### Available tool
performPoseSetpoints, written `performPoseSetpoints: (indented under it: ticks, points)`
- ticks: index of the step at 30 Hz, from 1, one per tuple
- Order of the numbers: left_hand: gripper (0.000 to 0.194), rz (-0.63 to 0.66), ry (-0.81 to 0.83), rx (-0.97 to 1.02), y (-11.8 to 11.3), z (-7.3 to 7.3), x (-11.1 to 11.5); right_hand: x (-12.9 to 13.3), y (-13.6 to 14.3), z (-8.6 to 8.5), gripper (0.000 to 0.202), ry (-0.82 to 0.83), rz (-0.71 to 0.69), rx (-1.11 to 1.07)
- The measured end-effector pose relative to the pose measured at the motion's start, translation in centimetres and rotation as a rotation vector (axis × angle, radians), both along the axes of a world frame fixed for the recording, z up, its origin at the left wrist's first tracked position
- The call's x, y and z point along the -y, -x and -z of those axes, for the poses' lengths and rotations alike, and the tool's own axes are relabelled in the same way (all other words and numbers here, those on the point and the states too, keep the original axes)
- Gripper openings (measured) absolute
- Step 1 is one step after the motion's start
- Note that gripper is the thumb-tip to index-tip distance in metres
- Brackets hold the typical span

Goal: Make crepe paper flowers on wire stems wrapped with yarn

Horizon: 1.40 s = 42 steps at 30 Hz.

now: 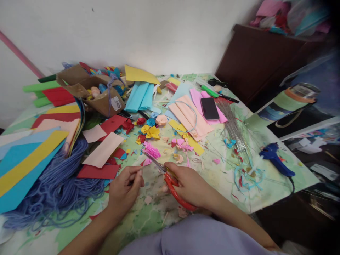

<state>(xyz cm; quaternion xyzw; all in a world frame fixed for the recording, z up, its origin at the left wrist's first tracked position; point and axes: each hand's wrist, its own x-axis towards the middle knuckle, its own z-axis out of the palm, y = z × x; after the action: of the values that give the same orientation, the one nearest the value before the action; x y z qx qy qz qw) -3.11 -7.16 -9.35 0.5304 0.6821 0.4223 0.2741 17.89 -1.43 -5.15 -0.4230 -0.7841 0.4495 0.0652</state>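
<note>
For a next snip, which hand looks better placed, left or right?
Probably the right hand: it holds the red-handled scissors, blades pointing away from the body. The left hand has its fingers pinched near the blades; whether they hold anything is unclear.

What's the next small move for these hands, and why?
Probably ease the scissors toward the left fingertips: the right hand grips the handles, but the blades point past the pinched left hand at fringed pink paper. Anything in that pinch is too small to identify.
</note>
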Motion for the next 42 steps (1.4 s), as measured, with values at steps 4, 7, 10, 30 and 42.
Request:
performPoseSetpoints:
  ticks: [4, 7, 10, 30, 42]
  points:
    - [0.016, -0.007, 0.016, 0.007, 0.0, 0.0, -0.1, 0.0, 0.0, 0.1, 0.044, 0.032, 0.005, -0.011]
    - [0.016, 0.005, 0.011, -0.018, 0.1, 0.1, -0.2, 0.0, -0.1, 0.1, 0.038, 0.051, 0.004, -0.025]
    - [0.015, 0.011, 0.001, -0.048, 0.1, 0.2, -0.1, 0.0, -0.2, -0.1, 0.034, 0.065, -0.002, -0.036]
    - [0.033, -0.217, 0.012, -0.444, 5.8, 0.6, -3.9, -1.7, -1.9, 0.4, 0.046, -0.236, 0.350, -0.067]
    - [0.057, 0.033, -0.183, -0.931, 5.6, -1.4, -5.9, -2.5, -7.4, 0.4, 0.046, -0.521, 0.622, 0.445]
